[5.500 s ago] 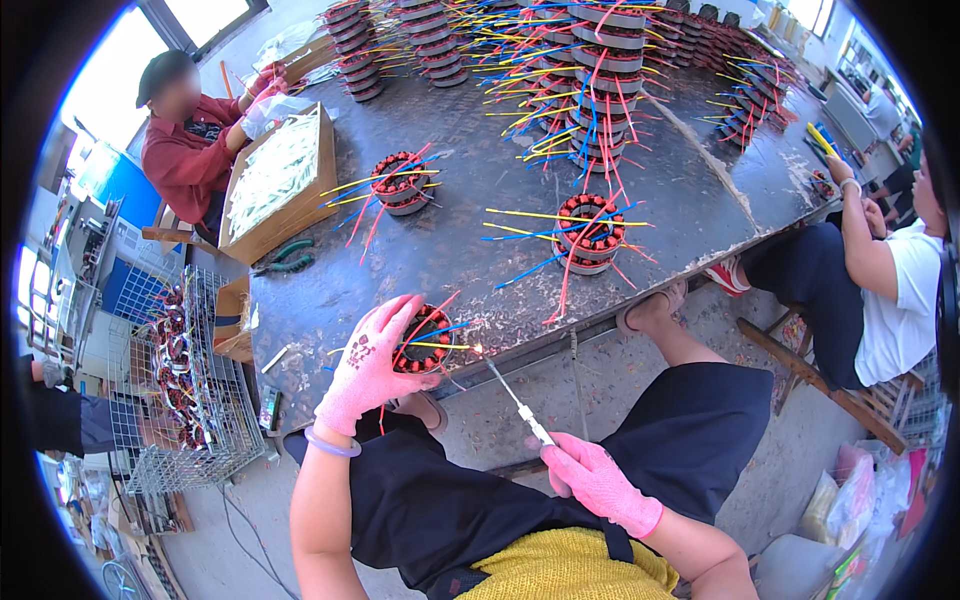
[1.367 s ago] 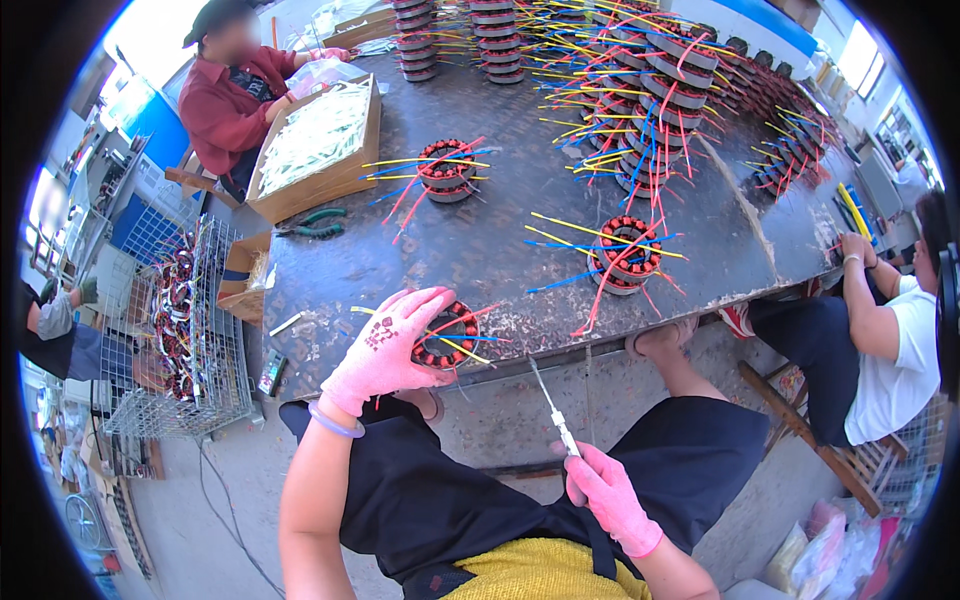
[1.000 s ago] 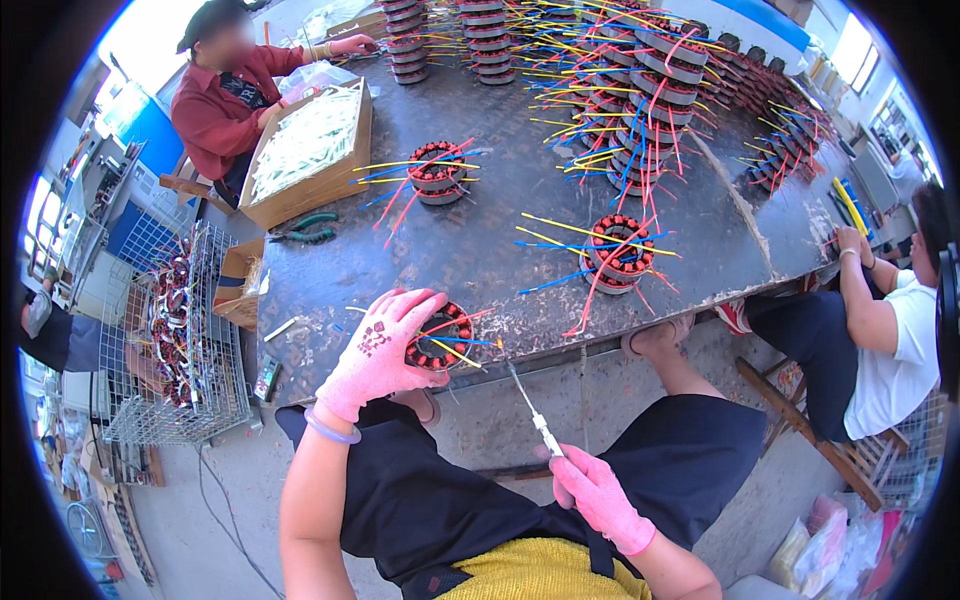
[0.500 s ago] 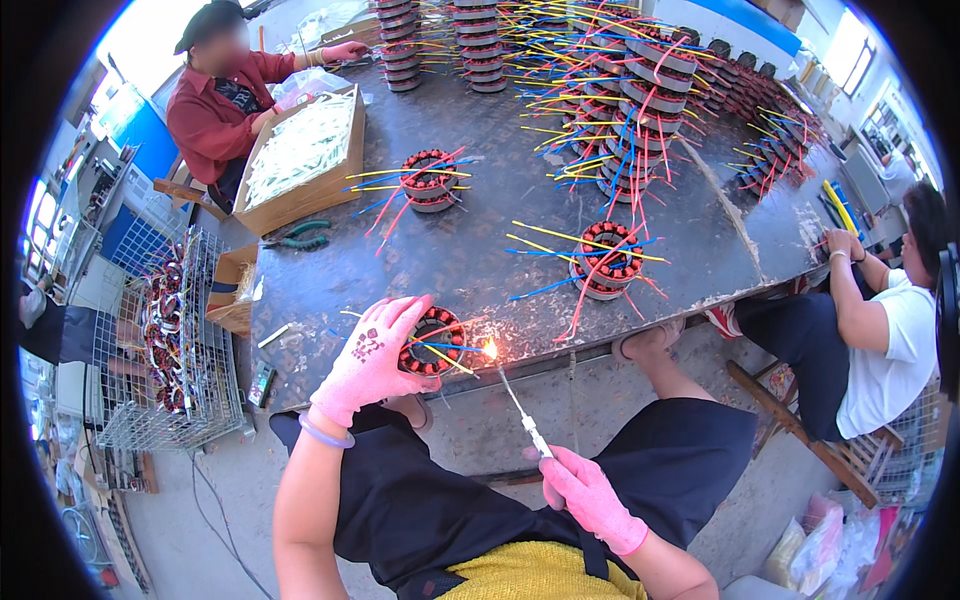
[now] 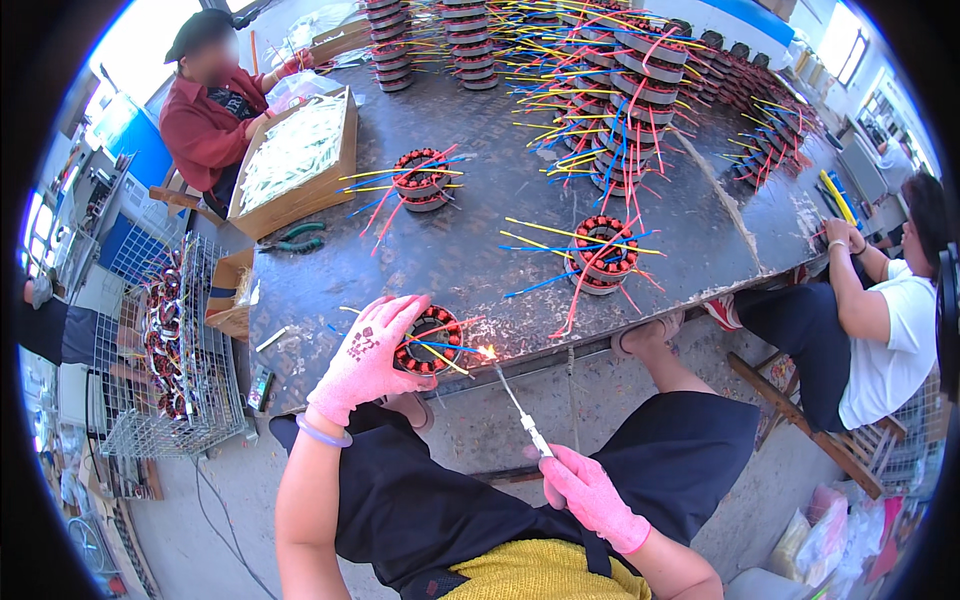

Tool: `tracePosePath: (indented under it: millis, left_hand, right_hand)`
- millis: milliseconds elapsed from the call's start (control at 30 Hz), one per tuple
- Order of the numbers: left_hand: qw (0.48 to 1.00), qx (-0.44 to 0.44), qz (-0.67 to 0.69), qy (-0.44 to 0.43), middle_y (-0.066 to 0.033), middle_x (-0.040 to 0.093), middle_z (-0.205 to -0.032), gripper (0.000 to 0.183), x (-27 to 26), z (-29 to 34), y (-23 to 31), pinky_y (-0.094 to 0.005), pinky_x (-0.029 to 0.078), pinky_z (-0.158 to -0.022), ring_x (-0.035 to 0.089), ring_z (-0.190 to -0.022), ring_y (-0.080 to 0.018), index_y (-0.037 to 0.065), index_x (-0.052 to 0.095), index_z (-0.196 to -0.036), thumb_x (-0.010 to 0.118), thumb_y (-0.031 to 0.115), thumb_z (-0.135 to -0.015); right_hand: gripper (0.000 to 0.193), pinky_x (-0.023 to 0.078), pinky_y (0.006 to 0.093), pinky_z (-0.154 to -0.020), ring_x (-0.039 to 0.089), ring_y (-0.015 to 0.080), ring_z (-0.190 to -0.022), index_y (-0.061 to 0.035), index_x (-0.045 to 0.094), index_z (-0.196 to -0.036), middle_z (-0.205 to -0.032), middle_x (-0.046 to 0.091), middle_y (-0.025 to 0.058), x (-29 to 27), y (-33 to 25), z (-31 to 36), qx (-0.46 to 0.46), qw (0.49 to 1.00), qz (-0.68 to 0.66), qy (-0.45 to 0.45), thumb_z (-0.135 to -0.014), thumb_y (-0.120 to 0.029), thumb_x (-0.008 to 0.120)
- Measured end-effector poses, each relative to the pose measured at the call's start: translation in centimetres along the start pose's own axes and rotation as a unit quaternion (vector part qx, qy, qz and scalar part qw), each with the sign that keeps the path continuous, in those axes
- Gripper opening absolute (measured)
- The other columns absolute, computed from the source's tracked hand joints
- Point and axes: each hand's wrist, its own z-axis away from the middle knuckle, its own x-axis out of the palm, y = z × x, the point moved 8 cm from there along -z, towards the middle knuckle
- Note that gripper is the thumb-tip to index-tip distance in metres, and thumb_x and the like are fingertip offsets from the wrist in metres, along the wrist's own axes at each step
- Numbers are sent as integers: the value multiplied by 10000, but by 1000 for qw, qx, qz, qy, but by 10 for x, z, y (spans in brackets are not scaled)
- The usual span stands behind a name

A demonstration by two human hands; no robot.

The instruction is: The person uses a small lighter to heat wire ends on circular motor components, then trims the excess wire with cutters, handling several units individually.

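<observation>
1. The left hand (image 5: 365,355), in a pink glove, lay curled over a wound stator core (image 5: 428,340) at the near edge of the bench (image 5: 480,215), its grip closed on the core's left side.
2. The right hand (image 5: 590,492), gloved the same, pinched a thin torch wand (image 5: 522,408) nearer the body than the core; a small flame (image 5: 488,352) burned at the wand's tip, just right of the core and touching its lead wires.
3. Judged from this, the heating of the leads on this core was under way and not finished. Two more single cores (image 5: 603,255) (image 5: 420,180) lay farther along the bench beyond it, coloured wires splayed; whether they were treated I cannot tell.
4. Many stacked cores (image 5: 640,75) stood at the far side of the bench from the held core.
5. An open brown cardboard box (image 5: 295,165) of pale strips sat far left of the core; a wire basket (image 5: 165,360) of cores stood left of it, off the bench. No labels could be made out.
</observation>
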Motion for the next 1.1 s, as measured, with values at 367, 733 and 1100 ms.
tracePosePath:
  millis: [367,733,1100]
  left_hand:
    - [1000,2,10,-4,-152,530,-1417,1021,1,-1,-1,-466,309,-1180,451,-1354,-357,39,457,-1454,898,297,-571]
    - [1000,-4,12,-4,-151,523,-1427,1029,1,-1,-1,-466,312,-1179,446,-1355,-363,45,452,-1462,901,280,-566]
    - [1000,-24,15,-11,-164,497,-1452,1027,2,1,-3,-467,322,-1171,425,-1371,-381,50,453,-1465,910,300,-580]
  right_hand:
    - [389,385,233,-588,454,55,-634,-8,574,-1326,-714,477,-41,1,-2,0,2,1000,17,-1,-1056,-273,487]
    - [379,386,236,-583,456,54,-629,-11,575,-1326,-729,486,-39,-2,0,0,3,1000,22,0,-1054,-264,498]
    - [387,392,240,-584,464,57,-632,-18,576,-1338,-724,491,-30,0,0,0,6,1000,1,-1,-1058,-273,494]
